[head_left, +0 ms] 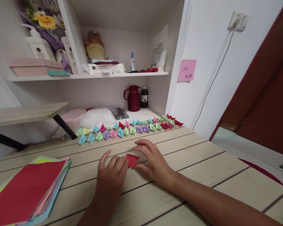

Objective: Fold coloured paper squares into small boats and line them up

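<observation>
A small piece of folded red paper (132,160) lies on the wood-look table, between my two hands. At its left edge my left hand (112,171) is closed on it, with one finger raised; the thumb's grip is partly hidden. My right hand (153,161) is open on the other side, fingers curved and apart, the thumb tip close to the paper's right corner. Whether that thumb touches the paper I cannot tell. Beyond my hands stand two rows of small folded paper boats (120,132) in several colours.
A stack of coloured paper sheets (25,191), red on top, lies at the left. Behind the boats are a clear plastic bag (97,118), a dark red jug (133,99) and a dark bottle (144,98). A small raised stand (30,112) juts in from the left.
</observation>
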`<act>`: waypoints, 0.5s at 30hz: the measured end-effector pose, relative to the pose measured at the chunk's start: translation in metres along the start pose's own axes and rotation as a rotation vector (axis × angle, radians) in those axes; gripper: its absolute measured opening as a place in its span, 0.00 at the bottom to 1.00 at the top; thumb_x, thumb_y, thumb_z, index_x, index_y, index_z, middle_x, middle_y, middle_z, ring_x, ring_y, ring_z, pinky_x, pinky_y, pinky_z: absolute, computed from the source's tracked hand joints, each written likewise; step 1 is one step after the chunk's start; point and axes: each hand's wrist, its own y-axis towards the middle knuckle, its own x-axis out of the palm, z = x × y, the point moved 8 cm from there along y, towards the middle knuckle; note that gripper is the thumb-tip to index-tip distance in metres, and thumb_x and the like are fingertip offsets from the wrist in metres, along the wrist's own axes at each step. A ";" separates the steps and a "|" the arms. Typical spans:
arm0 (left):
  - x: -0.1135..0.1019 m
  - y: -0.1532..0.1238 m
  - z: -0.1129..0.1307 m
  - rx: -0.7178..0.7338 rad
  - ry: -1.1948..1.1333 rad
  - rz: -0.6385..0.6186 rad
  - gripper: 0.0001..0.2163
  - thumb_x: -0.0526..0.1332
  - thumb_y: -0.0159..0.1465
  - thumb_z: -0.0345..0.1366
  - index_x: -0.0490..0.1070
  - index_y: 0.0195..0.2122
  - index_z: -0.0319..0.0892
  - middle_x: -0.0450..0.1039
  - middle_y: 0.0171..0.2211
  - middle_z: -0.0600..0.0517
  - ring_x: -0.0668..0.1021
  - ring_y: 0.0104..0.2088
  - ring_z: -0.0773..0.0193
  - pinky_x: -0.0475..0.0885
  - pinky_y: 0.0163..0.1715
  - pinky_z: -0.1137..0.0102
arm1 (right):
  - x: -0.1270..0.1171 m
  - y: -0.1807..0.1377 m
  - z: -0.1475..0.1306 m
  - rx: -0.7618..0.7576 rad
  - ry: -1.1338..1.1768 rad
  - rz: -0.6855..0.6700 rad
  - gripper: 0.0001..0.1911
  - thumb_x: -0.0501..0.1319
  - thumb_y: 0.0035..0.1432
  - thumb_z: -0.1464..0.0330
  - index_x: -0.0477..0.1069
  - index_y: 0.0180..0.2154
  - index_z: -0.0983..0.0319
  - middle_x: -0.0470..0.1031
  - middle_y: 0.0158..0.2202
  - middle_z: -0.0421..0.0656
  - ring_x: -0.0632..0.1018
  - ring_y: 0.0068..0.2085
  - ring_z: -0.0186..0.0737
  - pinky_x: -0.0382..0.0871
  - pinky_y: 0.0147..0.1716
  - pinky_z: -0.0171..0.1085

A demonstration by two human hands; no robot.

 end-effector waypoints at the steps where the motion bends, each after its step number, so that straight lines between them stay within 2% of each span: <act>1: 0.005 0.000 -0.001 -0.018 0.007 -0.039 0.09 0.56 0.64 0.23 0.73 0.35 0.41 0.80 0.35 0.51 0.79 0.36 0.61 0.55 0.58 0.52 | 0.005 0.000 0.004 0.004 -0.067 -0.045 0.24 0.67 0.52 0.73 0.67 0.50 0.57 0.67 0.54 0.49 0.67 0.56 0.48 0.59 0.52 0.46; 4: 0.019 -0.001 -0.001 -0.054 -0.005 -0.142 0.09 0.55 0.65 0.25 0.72 0.33 0.42 0.79 0.33 0.53 0.78 0.33 0.63 0.56 0.58 0.52 | 0.020 -0.002 0.017 0.024 -0.182 -0.183 0.12 0.66 0.53 0.72 0.72 0.41 0.58 0.75 0.43 0.45 0.71 0.47 0.46 0.60 0.47 0.44; 7: 0.028 -0.006 -0.003 -0.096 -0.045 -0.220 0.09 0.56 0.64 0.26 0.72 0.31 0.43 0.78 0.30 0.54 0.77 0.31 0.64 0.58 0.56 0.52 | 0.028 -0.004 0.025 0.023 -0.193 -0.223 0.06 0.65 0.55 0.73 0.73 0.36 0.58 0.77 0.37 0.43 0.72 0.44 0.45 0.59 0.45 0.43; 10: 0.039 -0.012 -0.010 -0.145 -0.108 -0.298 0.07 0.57 0.63 0.27 0.72 0.31 0.45 0.78 0.29 0.56 0.78 0.32 0.64 0.59 0.54 0.53 | 0.032 -0.006 0.023 -0.021 -0.147 -0.229 0.04 0.64 0.57 0.72 0.75 0.35 0.57 0.78 0.36 0.42 0.73 0.43 0.43 0.59 0.45 0.42; 15: 0.047 -0.018 -0.022 -0.223 -0.212 -0.349 0.07 0.59 0.62 0.31 0.73 0.29 0.49 0.80 0.30 0.57 0.78 0.33 0.63 0.59 0.55 0.54 | 0.033 -0.010 0.019 -0.051 -0.100 -0.223 0.06 0.63 0.59 0.71 0.77 0.39 0.55 0.78 0.42 0.43 0.73 0.45 0.43 0.60 0.45 0.42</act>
